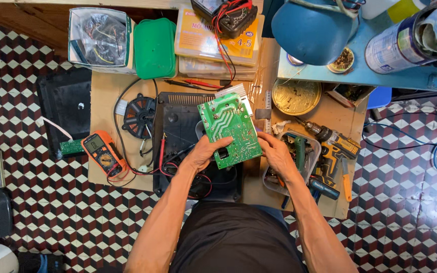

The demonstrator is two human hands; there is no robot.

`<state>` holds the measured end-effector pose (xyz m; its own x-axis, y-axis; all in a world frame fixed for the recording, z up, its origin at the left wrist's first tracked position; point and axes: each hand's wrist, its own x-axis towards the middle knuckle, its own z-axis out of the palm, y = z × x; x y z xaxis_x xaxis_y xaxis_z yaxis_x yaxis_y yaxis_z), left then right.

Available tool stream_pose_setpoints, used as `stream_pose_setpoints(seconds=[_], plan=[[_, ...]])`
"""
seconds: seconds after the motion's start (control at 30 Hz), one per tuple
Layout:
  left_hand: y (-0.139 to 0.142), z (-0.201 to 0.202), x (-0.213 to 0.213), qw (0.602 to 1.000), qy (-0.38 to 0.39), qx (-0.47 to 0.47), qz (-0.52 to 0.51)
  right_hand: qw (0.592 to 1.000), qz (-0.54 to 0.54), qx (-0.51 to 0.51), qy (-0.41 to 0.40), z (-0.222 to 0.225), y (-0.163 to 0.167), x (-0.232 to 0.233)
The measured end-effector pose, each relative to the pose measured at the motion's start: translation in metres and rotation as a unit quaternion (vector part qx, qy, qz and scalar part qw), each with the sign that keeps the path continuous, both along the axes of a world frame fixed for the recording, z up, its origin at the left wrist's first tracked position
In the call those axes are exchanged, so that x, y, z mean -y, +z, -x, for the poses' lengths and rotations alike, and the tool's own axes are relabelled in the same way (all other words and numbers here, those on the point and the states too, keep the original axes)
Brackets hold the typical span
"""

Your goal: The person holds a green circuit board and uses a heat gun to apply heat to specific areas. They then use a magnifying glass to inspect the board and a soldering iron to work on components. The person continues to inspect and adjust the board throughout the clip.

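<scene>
Both hands clamped on green circuit board: left hand grips lower-left edge, right hand lower-right. Board tilted above open black casing on desk; orange multimeter well left.

Both hands hold a green circuit board tilted above a black appliance casing that lies open on a cardboard sheet. The left hand grips the board's lower left edge, and the right hand grips its right edge. An orange multimeter lies left of the casing, its red leads trailing beneath the left forearm. Just right of the right hand sit a clear tray of tools and a yellow cordless drill. A green plastic box rests farther up, on a checkered tile floor
</scene>
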<state>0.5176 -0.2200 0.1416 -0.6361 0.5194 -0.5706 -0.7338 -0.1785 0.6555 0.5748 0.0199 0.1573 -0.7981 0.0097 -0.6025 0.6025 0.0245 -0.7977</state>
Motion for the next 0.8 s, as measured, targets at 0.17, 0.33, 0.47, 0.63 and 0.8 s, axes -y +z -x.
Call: stream_pose_setpoints(seconds=[0.17,0.33,0.47,0.63,0.8], plan=[[-0.005,-0.01,0.004,0.998,0.038,-0.038,0.042,0.995,0.004,-0.034,-0.093,-0.016,0.006,0.017],[-0.003,-0.017,0.008,0.993,0.061,-0.063,0.077,0.995,-0.011,-0.042,-0.094,-0.021,0.018,0.037],[0.002,-0.022,0.011,0.987,0.07,-0.093,0.108,0.995,-0.008,-0.047,-0.088,-0.021,0.019,0.047],[0.005,-0.027,0.014,0.985,0.076,-0.084,0.128,0.992,0.03,-0.016,-0.12,-0.022,0.015,0.05],[0.004,-0.032,0.019,0.987,0.093,-0.055,0.121,0.994,0.003,-0.025,-0.109,-0.024,0.016,0.058]])
